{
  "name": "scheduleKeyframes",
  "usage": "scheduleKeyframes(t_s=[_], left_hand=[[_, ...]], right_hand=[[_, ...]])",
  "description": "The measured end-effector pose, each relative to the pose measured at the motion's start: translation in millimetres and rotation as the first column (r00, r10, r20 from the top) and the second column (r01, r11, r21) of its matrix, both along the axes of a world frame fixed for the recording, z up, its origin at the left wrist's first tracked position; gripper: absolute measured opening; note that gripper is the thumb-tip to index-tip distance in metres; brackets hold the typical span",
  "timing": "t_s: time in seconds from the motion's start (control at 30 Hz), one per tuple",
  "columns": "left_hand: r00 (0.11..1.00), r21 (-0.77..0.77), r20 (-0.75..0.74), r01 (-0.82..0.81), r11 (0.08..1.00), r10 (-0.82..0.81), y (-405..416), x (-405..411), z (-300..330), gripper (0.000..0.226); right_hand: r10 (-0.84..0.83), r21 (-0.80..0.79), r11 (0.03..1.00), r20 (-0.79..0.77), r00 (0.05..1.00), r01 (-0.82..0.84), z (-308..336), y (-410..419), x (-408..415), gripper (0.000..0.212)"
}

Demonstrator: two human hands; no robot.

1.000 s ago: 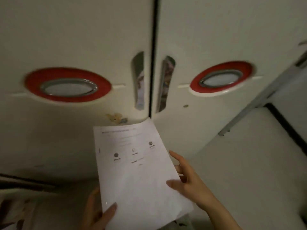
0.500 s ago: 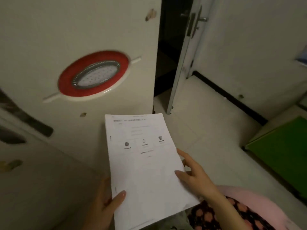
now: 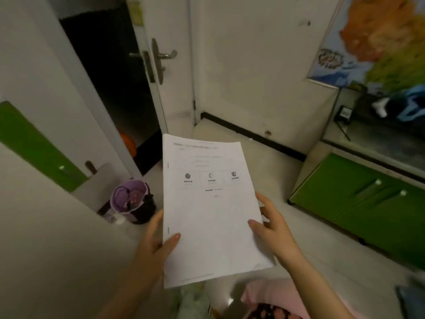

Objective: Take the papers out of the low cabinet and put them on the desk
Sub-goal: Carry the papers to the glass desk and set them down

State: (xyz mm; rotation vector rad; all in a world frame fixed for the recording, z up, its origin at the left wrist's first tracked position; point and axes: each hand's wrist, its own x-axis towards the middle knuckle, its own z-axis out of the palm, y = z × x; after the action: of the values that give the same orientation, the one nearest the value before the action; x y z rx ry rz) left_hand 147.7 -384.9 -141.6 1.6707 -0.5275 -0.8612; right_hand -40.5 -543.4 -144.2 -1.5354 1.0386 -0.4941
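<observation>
A stapled stack of white printed papers (image 3: 207, 215) is held in front of me in mid-air, above the floor. My left hand (image 3: 156, 242) grips its lower left edge, thumb on top of the top sheet. My right hand (image 3: 273, 229) holds the right edge, thumb on the page and fingers underneath. At the right stands a low cabinet with green doors (image 3: 372, 203), both doors closed. A glass-topped desk surface (image 3: 377, 139) lies above that cabinet, at the far right.
A small bin with a purple liner (image 3: 132, 200) stands on the floor at the left. An open white door (image 3: 165, 65) leads to a dark room. A map hangs on the wall (image 3: 379, 38). Dark items and a blue object (image 3: 411, 104) lie on the desk.
My view has swung right, away from the white cabinet doors with red rings, toward the doorway, the green cabinet and the desk. Both hands still hold the papers.
</observation>
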Motion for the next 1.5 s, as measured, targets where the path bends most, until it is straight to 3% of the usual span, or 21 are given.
scheduleKeyframes(t_s=[0.17, 0.27, 0.6, 0.93, 1.1, 1.37, 1.5], left_hand=[[0.984, -0.020, 0.008, 0.180, 0.983, -0.180, -122.7, 12.7, -7.5, 0.043], [0.945, -0.050, 0.014, 0.327, 0.944, -0.327, -195.4, 14.1, -11.1, 0.051], [0.744, -0.084, 0.069, 0.668, 0.739, -0.664, -408.5, -80.0, -3.7, 0.065], [0.595, 0.004, 0.140, 0.799, 0.602, -0.791, -578.9, -290.7, -21.6, 0.066], [0.531, 0.033, -0.002, 0.847, 0.530, -0.847, -650.8, -408.5, -22.7, 0.065], [0.412, 0.104, -0.042, 0.908, 0.406, -0.910, -760.3, -581.5, -45.4, 0.063], [0.362, 0.106, -0.132, 0.931, 0.350, -0.923, -805.3, -642.5, -63.4, 0.064]], right_hand=[[-0.218, -0.011, 0.976, 0.044, 0.975, 0.218, -3.2, -82.4, -10.5, 0.061], [-0.349, -0.015, 0.936, 0.066, 0.935, 0.350, -1.8, -126.4, -22.9, 0.061], [-0.725, -0.008, 0.684, 0.102, 0.681, 0.729, 4.6, -238.5, -128.6, 0.059], [-0.875, 0.052, 0.482, 0.085, 0.477, 0.875, -7.2, -363.3, -322.1, 0.056], [-0.913, 0.013, 0.408, 0.016, 0.408, 0.913, -3.3, -419.5, -429.3, 0.053], [-0.954, 0.004, 0.287, -0.087, 0.287, 0.958, -27.2, -503.5, -584.5, 0.052], [-0.957, 0.017, 0.249, -0.147, 0.249, 0.968, -36.1, -539.7, -646.5, 0.051]])
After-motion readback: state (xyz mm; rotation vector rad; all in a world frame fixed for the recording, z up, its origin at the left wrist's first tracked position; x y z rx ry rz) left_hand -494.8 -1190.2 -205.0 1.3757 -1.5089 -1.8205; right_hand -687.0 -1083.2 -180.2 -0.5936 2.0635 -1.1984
